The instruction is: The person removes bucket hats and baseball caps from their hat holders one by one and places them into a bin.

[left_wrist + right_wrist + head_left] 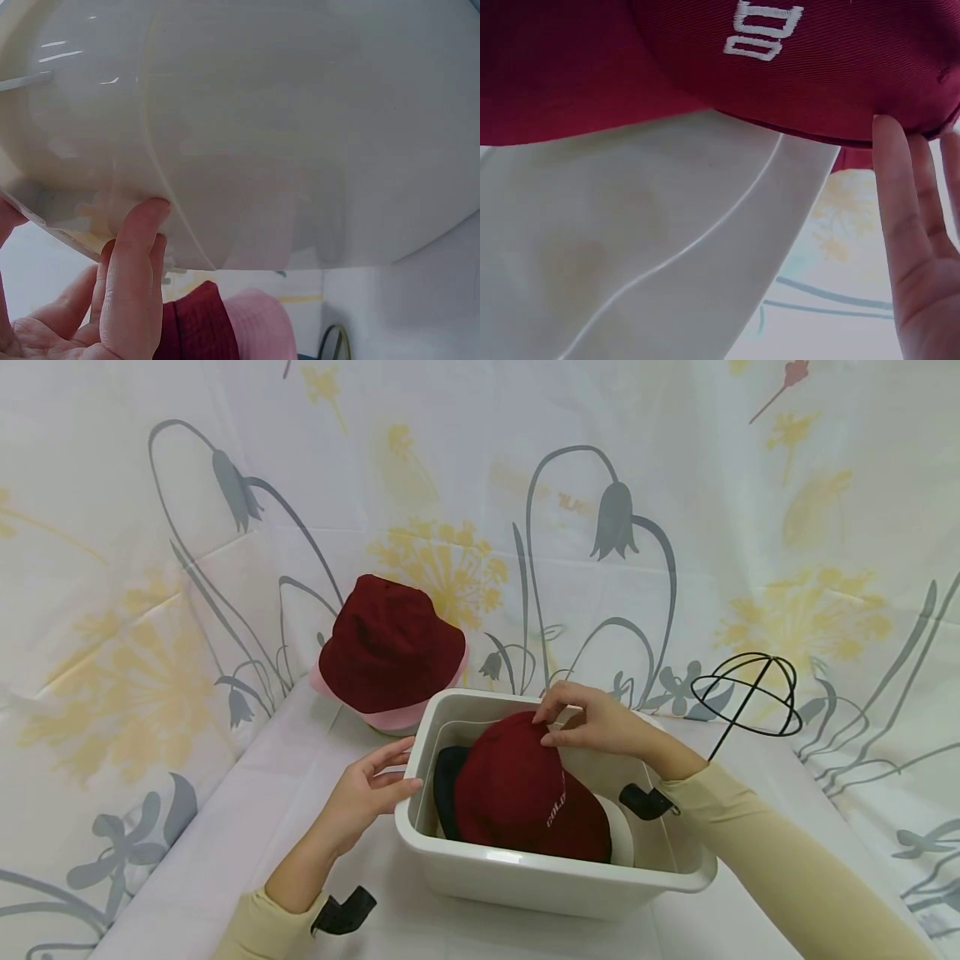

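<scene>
My right hand [592, 722] pinches the back edge of a dark red baseball cap [510, 777] with white lettering on its front. The cap sits inside a white plastic bin [525, 867], its brim towards the bin's near right part. In the right wrist view, fingers [900, 195] lie along the lower edge of the cap [795, 82]. My left hand [367, 789] is at the bin's left end, with thumb and fingertips right at the rim. The left wrist view has its mostly straight fingers [135, 270] touching the bin's outer wall [255, 135].
Under the cap in the bin are a dark navy item [446, 781] and a cream one [621, 831]. A dark red bucket hat [390, 643] tops a pink hat [397, 718] behind the bin's left. A black wire hat stand [750, 693] rises at the right. A flower-patterned cloth [465, 485] hangs behind.
</scene>
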Available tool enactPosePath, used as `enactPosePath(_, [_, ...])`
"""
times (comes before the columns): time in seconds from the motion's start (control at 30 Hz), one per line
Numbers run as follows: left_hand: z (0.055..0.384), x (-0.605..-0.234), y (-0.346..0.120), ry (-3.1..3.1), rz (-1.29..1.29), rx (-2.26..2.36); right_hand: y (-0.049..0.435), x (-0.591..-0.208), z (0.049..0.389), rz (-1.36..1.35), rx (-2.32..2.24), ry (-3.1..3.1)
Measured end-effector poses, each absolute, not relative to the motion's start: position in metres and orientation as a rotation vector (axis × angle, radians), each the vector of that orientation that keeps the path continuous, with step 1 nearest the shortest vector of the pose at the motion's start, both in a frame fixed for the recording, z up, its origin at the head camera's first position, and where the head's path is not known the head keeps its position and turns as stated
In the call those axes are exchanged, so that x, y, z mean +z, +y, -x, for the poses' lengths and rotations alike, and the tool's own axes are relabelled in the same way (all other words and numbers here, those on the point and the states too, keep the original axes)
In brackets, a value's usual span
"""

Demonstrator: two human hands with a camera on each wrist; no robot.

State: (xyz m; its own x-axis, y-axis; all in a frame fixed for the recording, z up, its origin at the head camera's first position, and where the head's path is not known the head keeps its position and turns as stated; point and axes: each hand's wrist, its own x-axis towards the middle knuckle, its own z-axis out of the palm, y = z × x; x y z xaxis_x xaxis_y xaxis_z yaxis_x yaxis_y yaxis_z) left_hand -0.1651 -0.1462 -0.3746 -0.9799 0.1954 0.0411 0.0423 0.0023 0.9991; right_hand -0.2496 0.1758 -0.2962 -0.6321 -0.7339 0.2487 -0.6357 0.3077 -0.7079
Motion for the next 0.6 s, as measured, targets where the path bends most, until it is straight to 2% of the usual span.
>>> enactPosePath(0.2, [0.165, -0.375, -0.146, 2.145, -0.259, 2.129, 0.172, -0.301, 0.249, 1.496, -1.035, 2.337])
enactPosePath(0.6, [0.163, -0.373, -0.146, 2.153, -0.241, 2.124, 0.148, -0.311, 0.249, 1.671, -0.639, 2.382])
